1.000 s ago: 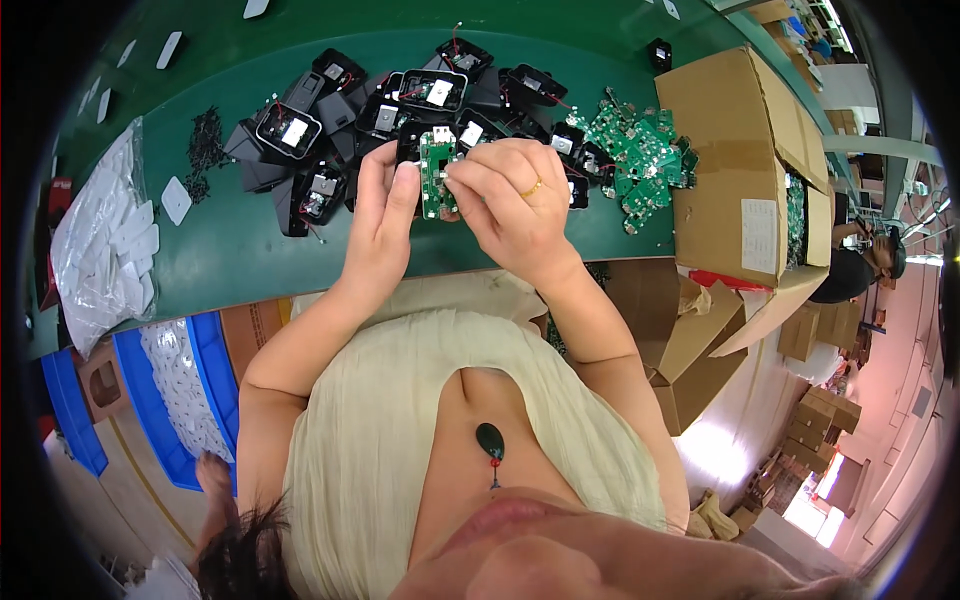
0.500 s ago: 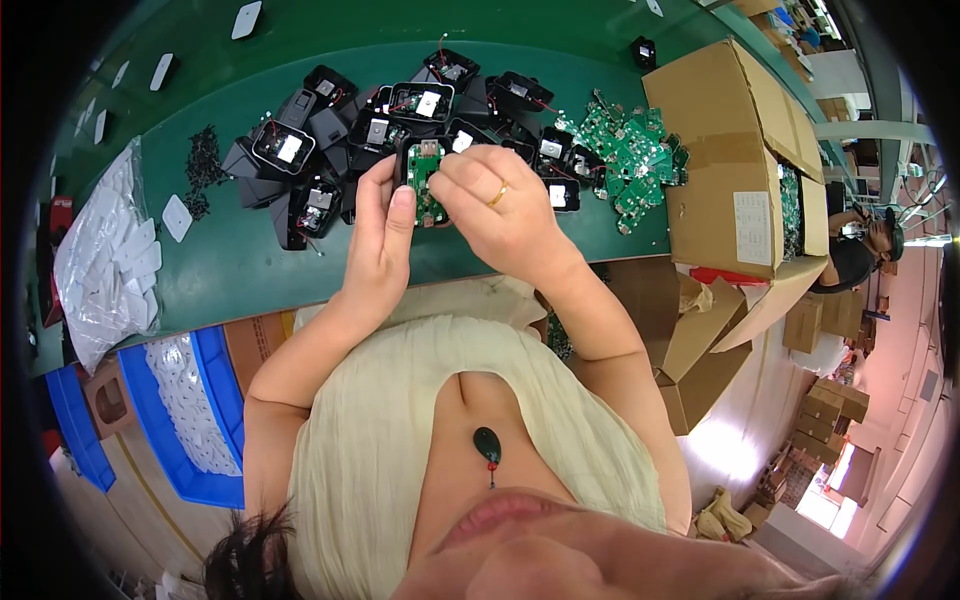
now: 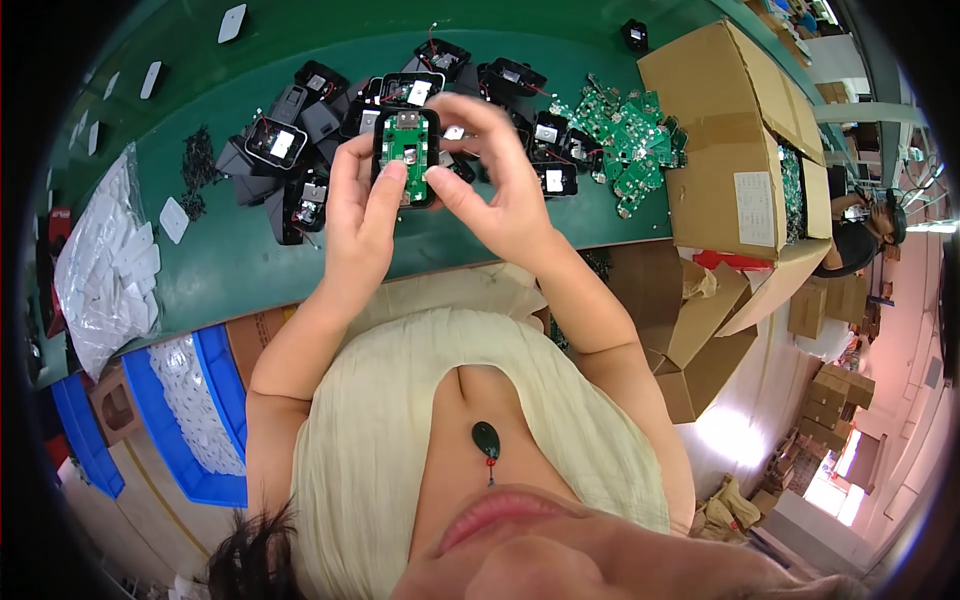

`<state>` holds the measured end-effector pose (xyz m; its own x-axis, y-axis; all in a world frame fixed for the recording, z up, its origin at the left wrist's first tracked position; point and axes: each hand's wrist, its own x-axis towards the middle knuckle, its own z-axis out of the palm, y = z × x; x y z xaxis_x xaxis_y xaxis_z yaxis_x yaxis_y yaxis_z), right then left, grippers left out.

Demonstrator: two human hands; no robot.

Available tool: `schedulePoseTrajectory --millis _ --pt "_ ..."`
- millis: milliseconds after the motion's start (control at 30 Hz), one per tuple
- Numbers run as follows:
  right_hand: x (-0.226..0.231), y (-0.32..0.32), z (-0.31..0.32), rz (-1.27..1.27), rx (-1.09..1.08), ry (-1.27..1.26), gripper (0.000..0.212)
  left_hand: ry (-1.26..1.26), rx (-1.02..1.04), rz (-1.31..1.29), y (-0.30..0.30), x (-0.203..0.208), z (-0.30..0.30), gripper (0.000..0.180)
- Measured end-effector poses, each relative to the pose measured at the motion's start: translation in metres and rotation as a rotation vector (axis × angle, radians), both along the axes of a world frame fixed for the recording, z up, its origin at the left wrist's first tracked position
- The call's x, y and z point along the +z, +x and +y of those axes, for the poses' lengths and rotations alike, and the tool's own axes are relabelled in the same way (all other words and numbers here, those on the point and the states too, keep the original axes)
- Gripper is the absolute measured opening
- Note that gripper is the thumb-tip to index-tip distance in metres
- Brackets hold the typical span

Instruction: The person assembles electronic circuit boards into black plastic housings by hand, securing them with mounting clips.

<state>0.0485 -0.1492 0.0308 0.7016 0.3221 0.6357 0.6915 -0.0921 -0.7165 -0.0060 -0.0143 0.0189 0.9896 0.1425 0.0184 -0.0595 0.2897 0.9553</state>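
Note:
My left hand [image 3: 362, 205] is closed around a small black plastic case [image 3: 377, 150] with a green circuit board [image 3: 420, 160] in it. Its thumb presses on the board's left side, and a metal port sits at the board's top. My right hand [image 3: 500, 175] is beside the case, fingers spread in a curve and smeared by motion. The right thumb tip is at the case's lower right edge. Behind both hands lies a pile of black cases [image 3: 275, 142], several with wires and white-labelled parts inside.
Loose green circuit boards [image 3: 630, 145] are heaped right of the pile, beside a large cardboard box [image 3: 715, 140]. On the left are small black parts [image 3: 200, 170], a white plate [image 3: 174, 219] and a clear bag of white plates [image 3: 110, 260]. A blue bin [image 3: 235, 380] stands below the table edge.
The case has shifted left and up, and the board shows more fully. My right hand has opened from its pinch over the board and moved to the case's right side.

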Motion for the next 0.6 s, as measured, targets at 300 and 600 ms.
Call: schedulePoseTrajectory --millis 300,600 --pt "-0.001 0.006 -0.006 0.621 0.447 0.216 0.042 0.235 -0.051 -0.246 0.013 0.006 -0.004 0.029" --pt "0.009 0.039 -0.023 0.419 0.290 -0.019 0.046 0.263 -0.073 -0.217 0.052 0.018 -0.012 0.027"
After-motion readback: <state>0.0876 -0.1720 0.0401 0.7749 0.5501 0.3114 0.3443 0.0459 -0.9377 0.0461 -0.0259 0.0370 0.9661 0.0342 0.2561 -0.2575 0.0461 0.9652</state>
